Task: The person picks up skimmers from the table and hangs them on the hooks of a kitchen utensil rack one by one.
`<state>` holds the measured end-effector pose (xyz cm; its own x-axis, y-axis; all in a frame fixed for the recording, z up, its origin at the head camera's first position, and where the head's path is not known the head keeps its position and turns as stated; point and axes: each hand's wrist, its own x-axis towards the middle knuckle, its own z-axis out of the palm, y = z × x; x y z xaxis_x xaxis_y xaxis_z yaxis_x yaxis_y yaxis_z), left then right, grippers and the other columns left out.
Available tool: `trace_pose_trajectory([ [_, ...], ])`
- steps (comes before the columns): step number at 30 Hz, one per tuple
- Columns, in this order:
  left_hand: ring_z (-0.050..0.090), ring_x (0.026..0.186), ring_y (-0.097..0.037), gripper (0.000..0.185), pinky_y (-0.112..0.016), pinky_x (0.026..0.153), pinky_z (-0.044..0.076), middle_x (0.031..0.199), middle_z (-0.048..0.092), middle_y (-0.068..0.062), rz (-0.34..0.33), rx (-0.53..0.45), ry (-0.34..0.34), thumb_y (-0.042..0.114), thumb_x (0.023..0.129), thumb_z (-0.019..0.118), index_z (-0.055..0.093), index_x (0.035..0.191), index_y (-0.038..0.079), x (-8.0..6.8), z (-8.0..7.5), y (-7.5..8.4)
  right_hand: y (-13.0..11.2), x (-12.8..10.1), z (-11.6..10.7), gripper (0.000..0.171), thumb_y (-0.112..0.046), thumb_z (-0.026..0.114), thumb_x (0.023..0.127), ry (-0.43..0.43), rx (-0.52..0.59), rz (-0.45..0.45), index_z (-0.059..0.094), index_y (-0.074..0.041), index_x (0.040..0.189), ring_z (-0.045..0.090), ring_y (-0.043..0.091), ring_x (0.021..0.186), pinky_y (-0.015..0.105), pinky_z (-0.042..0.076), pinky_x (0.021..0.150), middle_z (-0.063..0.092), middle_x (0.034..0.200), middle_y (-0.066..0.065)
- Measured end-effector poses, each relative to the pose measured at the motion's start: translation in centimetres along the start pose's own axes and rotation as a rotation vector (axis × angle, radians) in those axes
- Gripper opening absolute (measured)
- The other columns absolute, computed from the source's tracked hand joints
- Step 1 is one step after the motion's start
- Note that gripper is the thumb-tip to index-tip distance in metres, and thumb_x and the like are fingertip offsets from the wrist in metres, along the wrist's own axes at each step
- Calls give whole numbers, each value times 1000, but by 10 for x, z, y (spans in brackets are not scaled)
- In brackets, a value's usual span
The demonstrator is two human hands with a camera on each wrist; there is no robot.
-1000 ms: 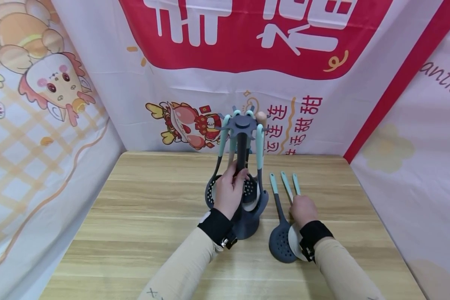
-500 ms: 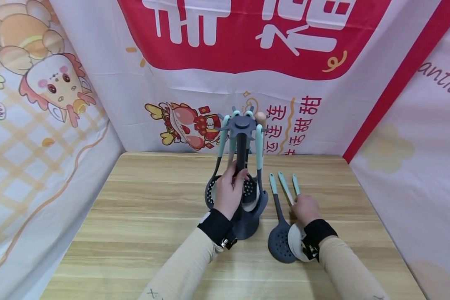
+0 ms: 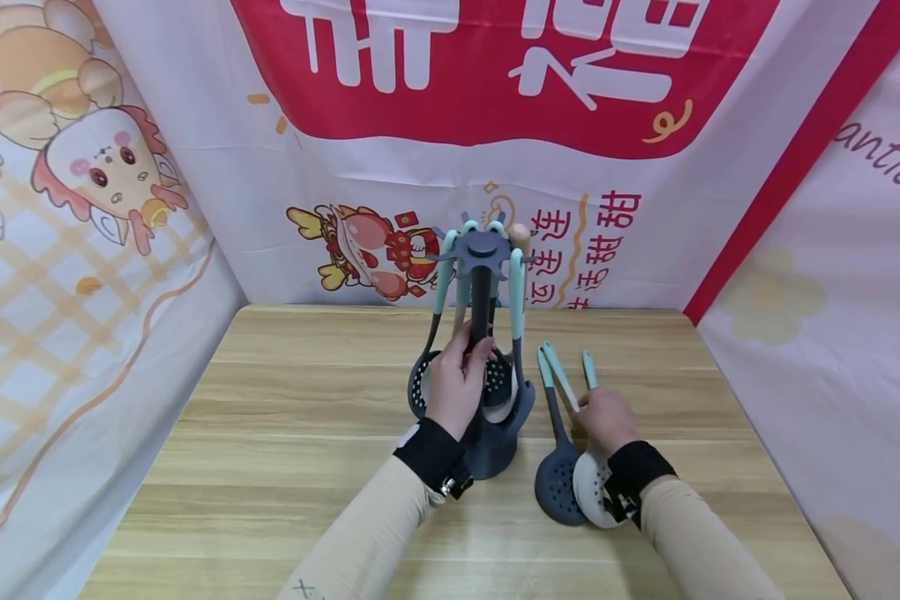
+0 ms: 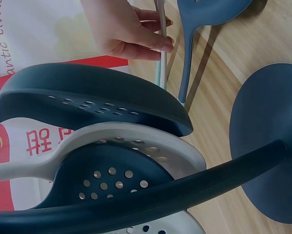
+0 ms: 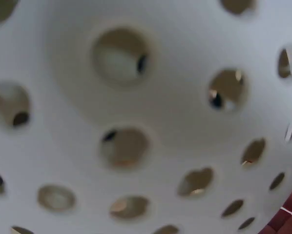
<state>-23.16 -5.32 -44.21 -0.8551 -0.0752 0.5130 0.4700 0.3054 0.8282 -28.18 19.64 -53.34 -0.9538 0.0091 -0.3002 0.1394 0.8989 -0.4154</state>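
white skimmer (image 3: 592, 492) — gripped, right hand (image 3: 606, 419) | left hand (image 3: 456, 385) — holds rack (image 3: 484, 333)

A utensil stand (image 3: 487, 417) rises at the middle of the surface (image 3: 285, 433), with ladles and skimmers hanging round its post. The left hand (image 3: 456, 385) is on that post. Right of the stand lie a skimmer (image 3: 557, 479), a strainer spoon (image 3: 587, 492) under the right hand (image 3: 603, 418), and a third handle (image 3: 589, 368) farthest right.

Bright, even light fills the room; shadows on the tabletop (image 3: 285, 433) are faint. The head view bends at its edges. The right wrist view is blurred, too close to the white skimmer (image 5: 146, 117).
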Motion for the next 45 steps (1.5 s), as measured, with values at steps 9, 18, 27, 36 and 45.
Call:
trace_pose_trajectory([
  [9, 69, 86, -21, 31, -36, 84, 59, 96, 70, -14, -27, -3, -8, 26, 104, 51, 60, 124, 5, 0, 0, 0, -9, -7, 4, 19, -15, 61, 91, -21, -35, -4, 71, -3, 103, 57, 20, 66, 28, 43, 53, 63, 77, 6],
  [18, 70, 87, -22, 31, -35, 84, 59, 96, 69, -15, -29, -1, -6, 26, 104, 50, 59, 125, 4, 0, 0, -1, -16, -15, 2, 22, -16, 58, 93, -35, -26, -23, 69, -3, 107, 57, 20, 65, 28, 43, 52, 62, 78, 6],
  [27, 70, 87, -22, 32, -35, 83, 59, 96, 70, -15, -23, 4, -4, 27, 104, 49, 59, 125, 4, 1, 0, -1, -21, -15, 1, 32, -14, 58, 90, -27, -24, -14, 67, 1, 117, 58, 22, 72, 29, 44, 57, 64, 88, 9],
  [36, 70, 87, -21, 32, -34, 84, 59, 97, 70, -14, -29, -3, -8, 27, 104, 50, 59, 126, 5, 1, 0, -1, -22, -19, -5, 30, -13, 57, 90, 11, 4, -59, 68, 1, 115, 57, 22, 72, 28, 43, 59, 65, 91, 11],
  [45, 70, 87, -20, 32, -34, 84, 59, 96, 70, -12, -34, 2, -4, 28, 104, 50, 59, 124, 5, 1, 1, 0, -29, -26, -10, 31, -13, 58, 92, 8, 22, -59, 67, 2, 118, 56, 20, 67, 27, 43, 54, 64, 89, 11],
])
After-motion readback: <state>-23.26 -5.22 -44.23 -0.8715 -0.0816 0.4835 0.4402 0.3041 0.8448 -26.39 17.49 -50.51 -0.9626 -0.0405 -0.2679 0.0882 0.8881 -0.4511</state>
